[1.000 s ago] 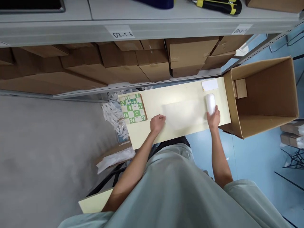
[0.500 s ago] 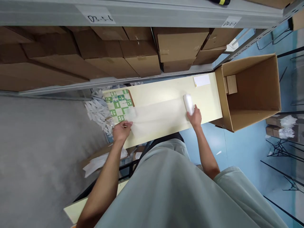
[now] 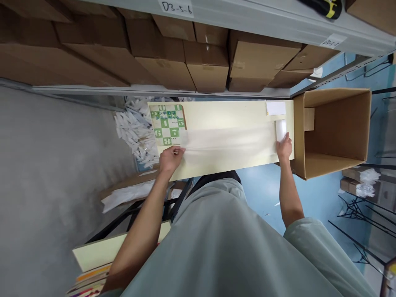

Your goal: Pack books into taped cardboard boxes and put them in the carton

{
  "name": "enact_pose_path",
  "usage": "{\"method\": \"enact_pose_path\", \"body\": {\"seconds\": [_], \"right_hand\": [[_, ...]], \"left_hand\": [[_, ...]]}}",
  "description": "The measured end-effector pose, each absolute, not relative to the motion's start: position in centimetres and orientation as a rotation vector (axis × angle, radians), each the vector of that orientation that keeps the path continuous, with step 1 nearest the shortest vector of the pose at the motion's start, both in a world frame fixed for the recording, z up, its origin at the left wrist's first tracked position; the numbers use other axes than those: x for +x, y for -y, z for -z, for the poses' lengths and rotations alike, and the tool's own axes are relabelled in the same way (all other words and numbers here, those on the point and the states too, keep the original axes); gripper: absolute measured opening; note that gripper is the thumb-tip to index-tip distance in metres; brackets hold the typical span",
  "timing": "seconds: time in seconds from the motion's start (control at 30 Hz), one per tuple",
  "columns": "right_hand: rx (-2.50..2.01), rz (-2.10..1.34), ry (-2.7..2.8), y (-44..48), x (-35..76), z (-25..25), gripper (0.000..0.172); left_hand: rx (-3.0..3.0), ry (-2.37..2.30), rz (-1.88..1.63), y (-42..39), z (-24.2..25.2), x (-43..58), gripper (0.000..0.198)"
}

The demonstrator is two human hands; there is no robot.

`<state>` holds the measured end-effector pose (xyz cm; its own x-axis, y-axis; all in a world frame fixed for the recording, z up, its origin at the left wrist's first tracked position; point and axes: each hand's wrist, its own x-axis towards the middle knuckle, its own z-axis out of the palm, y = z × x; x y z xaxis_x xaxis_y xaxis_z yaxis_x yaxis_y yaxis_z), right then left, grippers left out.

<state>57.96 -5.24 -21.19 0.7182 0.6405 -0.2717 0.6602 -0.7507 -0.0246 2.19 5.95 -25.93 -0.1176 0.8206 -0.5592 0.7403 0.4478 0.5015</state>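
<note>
In the head view, looking down over the worker's front, I see the left hand (image 3: 171, 160) at the near left of a pale cream rectangular tabletop (image 3: 216, 113), thumb and fingertips pinching the end of a translucent white film sheet (image 3: 229, 142). That forearm slants up from the lower left. The right hand (image 3: 284, 148) is at the other end — fingers and thumb closed about the near end of a white cylindrical roll (image 3: 281, 128), its forearm rising almost straight. The sheet lies stretched across the tabletop between the two hands, running from the roll to the edge of a green-and-white checkered book with printed numbers (image 3: 168, 126), which lies flat at the left end. Beyond the roll is a small white rectangular paper pad (image 3: 276, 108).

Just past the right end of the tabletop stands a large open brown cardboard box (image 3: 343, 132), with a smaller tan carton (image 3: 309, 119) inside, against its left side. Brown cardboard cartons (image 3: 207, 74) crowd the grey metal shelf (image 3: 235, 22) across from the worker — I can't see what they contain. Left of the tabletop, lower down, white paper-like scraps (image 3: 133, 132) lie heaped.
</note>
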Motion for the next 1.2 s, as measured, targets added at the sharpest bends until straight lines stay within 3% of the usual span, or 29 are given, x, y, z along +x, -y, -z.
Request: {"method": "enact_pose_path", "body": {"seconds": [0.2,0.3,0.37,0.47,0.6,0.73,0.93,1.07,1.2], "right_hand": [[2.902,0.236,-1.068,4.4,57.3,21.3,0.087],[2.933,0.185,-1.260,2.5,53.5,21.3,0.082],[2.865,0.340,-1.603,0.7,48.2,21.2,0.074],[2.549,0.888,-2.157,-2.4,37.2,20.7,0.062],[1.860,1.510,-2.347,-5.9,23.2,20.0,0.057],[1.804,1.439,-2.112,-7.3,17.1,19.4,0.060],[1.835,1.426,-2.078,-7.3,17.4,19.4,0.061],[1.842,1.593,-2.019,-7.2,18.4,20.0,0.054],[2.085,1.850,-2.000,-6.0,20.5,20.2,0.046]], "left_hand": [[1.250,-1.920,-0.095,-5.3,25.1,3.7,0.015],[1.219,-1.927,-0.097,-5.6,24.4,2.6,0.021],[1.243,-1.989,-0.155,-6.4,24.0,1.5,0.035],[1.305,-2.141,-0.241,-8.8,24.0,0.1,0.050],[1.270,-2.160,-0.207,-12.4,24.6,-0.2,0.038],[1.100,-2.163,-0.226,-14.1,25.0,0.5,0.030],[0.940,-2.163,-0.331,-15.5,24.2,0.8,0.035],[1.048,-2.070,-0.456,-16.1,22.2,0.5,0.033],[1.332,-1.976,-0.799,-14.9,17.5,-1.3,0.037]]}}
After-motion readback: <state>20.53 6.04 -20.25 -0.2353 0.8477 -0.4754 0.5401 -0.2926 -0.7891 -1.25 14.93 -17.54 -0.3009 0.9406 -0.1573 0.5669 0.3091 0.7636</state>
